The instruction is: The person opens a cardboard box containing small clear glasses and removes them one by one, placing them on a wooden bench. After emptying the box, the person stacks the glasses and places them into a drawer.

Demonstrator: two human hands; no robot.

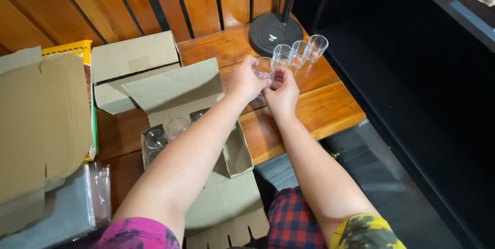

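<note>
Both hands meeting over one small clear glass (264,68), just short of the row of three matching glasses (300,52). Left hand (246,81) wrapping the near-left side of the glass, fingers curled onto the rim; right hand (281,93) cupping from below and to the right, fingertips closed against the wall. Both grips clamped on the glass, thumb and fingers opposed, apparently to steady a slippery, fragile thing with two points of support. Whether the base touches the wood or hangs just above it: cannot tell, hidden by the fingers.

Taking the row of three glasses as the landmark: standing upright and touching in a slanted line on the wooden table (330,108), close against the black round lamp base (275,31) just behind and left of them. The held glass sitting at the near-left end of that line, seemingly in line with it. Well nearer than the row and to its left, an open cardboard box (232,156) with divider cells, flaps folded back, two or three more glasses (166,134) upright in its left cells, each kept apart by the card walls. Farther left of the row, a closed brown carton (131,60), then a stack of flat cardboard (36,120) over a yellow-edged package.
</note>
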